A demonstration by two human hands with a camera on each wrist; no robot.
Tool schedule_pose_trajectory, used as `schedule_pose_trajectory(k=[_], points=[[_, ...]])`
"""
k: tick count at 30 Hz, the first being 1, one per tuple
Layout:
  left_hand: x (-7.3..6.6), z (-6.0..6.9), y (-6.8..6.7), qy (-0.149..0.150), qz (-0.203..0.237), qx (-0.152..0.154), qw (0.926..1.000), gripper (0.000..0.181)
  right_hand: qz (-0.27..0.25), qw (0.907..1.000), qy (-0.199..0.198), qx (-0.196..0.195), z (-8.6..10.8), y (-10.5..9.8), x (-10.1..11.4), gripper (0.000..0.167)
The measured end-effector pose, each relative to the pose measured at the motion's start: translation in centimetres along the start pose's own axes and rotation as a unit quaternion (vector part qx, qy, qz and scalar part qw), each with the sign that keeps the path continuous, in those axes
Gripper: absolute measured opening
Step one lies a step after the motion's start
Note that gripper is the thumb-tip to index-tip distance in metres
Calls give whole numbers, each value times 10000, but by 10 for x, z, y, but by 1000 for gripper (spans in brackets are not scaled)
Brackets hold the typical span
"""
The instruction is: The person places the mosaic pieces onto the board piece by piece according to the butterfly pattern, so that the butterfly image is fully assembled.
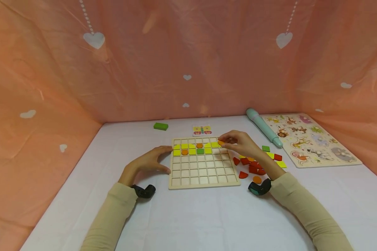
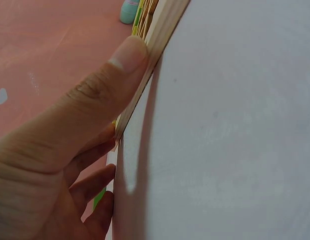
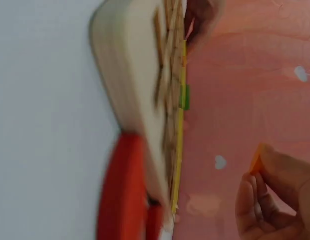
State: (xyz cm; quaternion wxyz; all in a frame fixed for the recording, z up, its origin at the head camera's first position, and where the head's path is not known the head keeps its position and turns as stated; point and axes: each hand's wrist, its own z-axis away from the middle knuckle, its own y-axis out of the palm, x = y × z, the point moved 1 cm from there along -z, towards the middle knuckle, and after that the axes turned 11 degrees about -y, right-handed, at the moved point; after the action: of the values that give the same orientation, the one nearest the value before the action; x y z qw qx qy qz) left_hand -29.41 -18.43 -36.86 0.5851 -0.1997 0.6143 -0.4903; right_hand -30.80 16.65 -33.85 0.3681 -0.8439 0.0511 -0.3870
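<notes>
A wooden grid board [image 1: 202,172] lies on the white table, with yellow pieces, orange discs and a green square [image 1: 200,151] in its upper rows. My left hand [image 1: 151,160] rests against the board's left edge, thumb and fingers spread apart. The left wrist view has the thumb [image 2: 105,87] straight along the wooden rim. Over the board's upper right part, my right hand [image 1: 241,143] pinches an orange disc [image 3: 256,159] between thumb and fingertips. In the right wrist view the disc is raised above the board surface.
Loose red, yellow, orange and green pieces [image 1: 253,169] lie right of the board. Behind it are a small patterned card [image 1: 202,130] and a green block [image 1: 161,126]. A mint-coloured stick [image 1: 264,127] and an animal puzzle board [image 1: 311,139] lie at the right.
</notes>
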Motion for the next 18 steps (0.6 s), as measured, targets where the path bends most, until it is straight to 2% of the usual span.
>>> schedule_pose_trajectory(k=[5, 12, 18], points=[[1, -1, 1, 48, -18, -2, 10000, 92, 92, 9994, 338, 37, -7, 15, -10, 27], [1, 2, -1, 187, 67, -66, 9998, 89, 539, 9977, 252, 330, -11, 28, -21, 25], [1, 2, 0, 151, 65, -51, 9999, 89, 611, 9972, 173, 408, -10, 32, -24, 24]])
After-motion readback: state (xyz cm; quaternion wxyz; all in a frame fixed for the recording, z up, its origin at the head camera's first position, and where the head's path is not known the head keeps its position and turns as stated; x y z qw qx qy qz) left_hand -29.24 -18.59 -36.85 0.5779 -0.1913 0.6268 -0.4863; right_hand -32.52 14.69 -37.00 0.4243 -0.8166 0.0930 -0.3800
